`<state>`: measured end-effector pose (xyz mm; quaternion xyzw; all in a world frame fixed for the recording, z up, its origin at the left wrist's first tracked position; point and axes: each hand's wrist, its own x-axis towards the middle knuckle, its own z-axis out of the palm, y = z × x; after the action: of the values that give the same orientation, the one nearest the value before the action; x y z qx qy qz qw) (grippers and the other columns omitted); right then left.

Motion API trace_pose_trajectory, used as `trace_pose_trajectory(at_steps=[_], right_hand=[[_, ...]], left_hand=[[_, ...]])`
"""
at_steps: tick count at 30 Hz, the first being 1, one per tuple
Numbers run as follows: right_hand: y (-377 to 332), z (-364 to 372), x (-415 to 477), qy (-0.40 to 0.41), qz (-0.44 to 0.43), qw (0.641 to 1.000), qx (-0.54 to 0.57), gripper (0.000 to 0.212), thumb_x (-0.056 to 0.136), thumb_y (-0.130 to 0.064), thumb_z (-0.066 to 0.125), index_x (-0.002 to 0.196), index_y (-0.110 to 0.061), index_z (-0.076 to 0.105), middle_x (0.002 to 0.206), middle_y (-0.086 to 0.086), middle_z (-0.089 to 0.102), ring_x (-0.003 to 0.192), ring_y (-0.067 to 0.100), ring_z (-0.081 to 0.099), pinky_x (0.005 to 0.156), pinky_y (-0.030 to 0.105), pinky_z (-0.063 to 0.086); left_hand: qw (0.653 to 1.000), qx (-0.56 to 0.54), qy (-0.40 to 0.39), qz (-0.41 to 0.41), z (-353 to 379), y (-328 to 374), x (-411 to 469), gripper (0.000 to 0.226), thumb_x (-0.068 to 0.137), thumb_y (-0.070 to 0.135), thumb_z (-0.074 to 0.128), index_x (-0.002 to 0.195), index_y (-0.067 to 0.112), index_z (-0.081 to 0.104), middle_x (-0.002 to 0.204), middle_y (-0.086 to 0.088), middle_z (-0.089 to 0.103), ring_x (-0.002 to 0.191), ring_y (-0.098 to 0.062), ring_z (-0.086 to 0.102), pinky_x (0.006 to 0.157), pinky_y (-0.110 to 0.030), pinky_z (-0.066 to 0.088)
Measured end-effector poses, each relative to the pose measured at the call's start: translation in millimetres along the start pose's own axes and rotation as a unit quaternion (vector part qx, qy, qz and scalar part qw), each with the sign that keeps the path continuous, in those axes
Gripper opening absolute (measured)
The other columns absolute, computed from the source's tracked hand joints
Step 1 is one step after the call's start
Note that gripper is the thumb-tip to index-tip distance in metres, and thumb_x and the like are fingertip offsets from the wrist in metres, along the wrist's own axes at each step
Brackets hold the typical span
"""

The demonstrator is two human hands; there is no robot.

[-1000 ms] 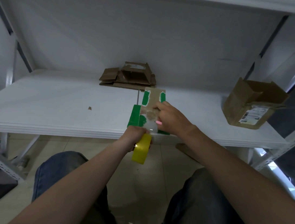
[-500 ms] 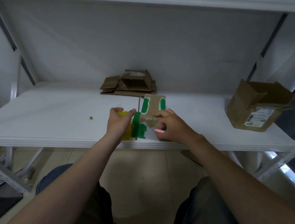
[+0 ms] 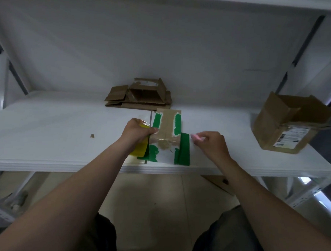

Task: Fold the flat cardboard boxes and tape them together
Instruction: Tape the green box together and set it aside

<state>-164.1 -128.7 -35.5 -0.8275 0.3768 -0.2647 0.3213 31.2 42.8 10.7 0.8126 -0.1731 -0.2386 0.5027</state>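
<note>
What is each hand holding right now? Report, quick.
Left hand: grips the yellow tape roll.
Right hand: fingers curled, something pink at the tips; whether it holds anything cannot be told.

So the small box (image 3: 167, 136) sits on the shelf (image 3: 46, 139) right at the near edge, roughly mid-way along. The tape roll (image 3: 139, 149) is just left of it, with the left hand (image 3: 137, 131) wrapped over the roll. The right hand (image 3: 211, 144) is just right of the box. The flattened cardboard pile (image 3: 139, 95) lies behind it against the far wall. An open box (image 3: 286, 123) stands well off right, and a tiny scrap (image 3: 92, 135) lies well off left.
</note>
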Motion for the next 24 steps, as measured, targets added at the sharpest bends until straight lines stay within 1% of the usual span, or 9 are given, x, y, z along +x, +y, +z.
trace_pose_trajectory(at_steps=[3,6,8,10,12,15,18,21,24], right_hand=[[26,7,0,-0.081,-0.013,0.977,-0.198,0.034,0.098,-0.042,0.063,0.098,-0.013,0.081,0.096,0.008,0.076,0.087,0.025,0.069,0.078,0.031,0.054],[22,6,1,-0.129,0.010,0.959,-0.252,0.036,0.098,-0.042,0.063,0.110,-0.010,0.076,0.109,0.014,0.072,0.102,0.032,0.068,0.086,0.034,0.054],[4,2,1,-0.099,-0.014,0.972,-0.214,0.039,0.097,-0.030,0.065,0.131,-0.012,0.066,0.125,0.013,0.066,0.115,0.032,0.063,0.096,0.037,0.052],[-23,2,-1,-0.044,-0.082,0.988,-0.122,0.039,0.100,-0.029,0.057,0.138,-0.018,0.060,0.122,0.005,0.061,0.112,0.025,0.061,0.092,0.037,0.052],[-51,7,-3,-0.061,-0.144,0.986,-0.061,0.044,0.103,-0.043,0.048,0.141,-0.022,0.057,0.124,-0.002,0.051,0.114,0.016,0.051,0.091,0.035,0.048],[-72,25,-5,-0.122,-0.186,0.965,-0.137,0.061,0.097,-0.064,0.045,0.145,-0.027,0.053,0.138,-0.001,0.041,0.125,0.018,0.033,0.096,0.039,0.042],[-68,37,-8,-0.113,-0.186,0.965,-0.148,0.066,0.089,-0.066,0.058,0.145,-0.033,0.052,0.141,-0.001,0.036,0.125,0.021,0.031,0.097,0.042,0.044],[-55,43,-14,-0.106,-0.197,0.968,-0.115,0.078,0.079,-0.052,0.080,0.148,-0.034,0.048,0.146,-0.001,0.033,0.127,0.022,0.033,0.102,0.043,0.044],[-51,43,-18,-0.116,-0.197,0.966,-0.121,0.088,0.077,-0.040,0.085,0.153,-0.033,0.041,0.151,0.000,0.031,0.128,0.024,0.034,0.107,0.042,0.040]], left_hand=[[1.000,-0.007,-0.021,-0.007,-2,2,0,0.072,0.074,0.032,0.090,0.131,0.011,0.052,0.116,-0.008,0.056,0.104,-0.030,0.059,0.085,-0.041,0.051],[0.999,-0.015,-0.031,-0.008,-3,2,1,0.071,0.075,0.031,0.089,0.132,0.012,0.051,0.114,-0.007,0.055,0.101,-0.029,0.057,0.081,-0.039,0.048],[0.999,-0.013,-0.031,-0.006,-3,2,2,0.072,0.075,0.032,0.089,0.132,0.012,0.051,0.116,-0.008,0.055,0.101,-0.029,0.056,0.082,-0.038,0.047],[0.999,-0.012,-0.029,-0.004,-2,1,1,0.072,0.075,0.033,0.089,0.132,0.013,0.050,0.116,-0.007,0.054,0.102,-0.028,0.056,0.083,-0.038,0.047],[1.000,-0.014,-0.026,-0.001,-2,1,0,0.070,0.076,0.033,0.088,0.132,0.014,0.050,0.116,-0.006,0.054,0.103,-0.028,0.055,0.085,-0.039,0.048],[1.000,-0.014,-0.021,0.004,-3,0,-1,0.070,0.075,0.034,0.088,0.131,0.014,0.050,0.118,-0.007,0.054,0.105,-0.029,0.056,0.091,-0.040,0.050],[1.000,-0.014,-0.017,0.010,-1,-2,-2,0.071,0.077,0.035,0.087,0.134,0.015,0.049,0.116,-0.004,0.051,0.105,-0.027,0.053,0.091,-0.038,0.048],[0.999,-0.029,-0.009,0.021,2,-5,-4,0.066,0.079,0.035,0.085,0.132,0.018,0.050,0.116,-0.002,0.050,0.103,-0.025,0.052,0.085,-0.036,0.044],[0.999,-0.035,-0.001,0.027,4,-9,-4,0.064,0.080,0.036,0.085,0.131,0.020,0.050,0.118,-0.001,0.049,0.104,-0.025,0.052,0.084,-0.037,0.044]])
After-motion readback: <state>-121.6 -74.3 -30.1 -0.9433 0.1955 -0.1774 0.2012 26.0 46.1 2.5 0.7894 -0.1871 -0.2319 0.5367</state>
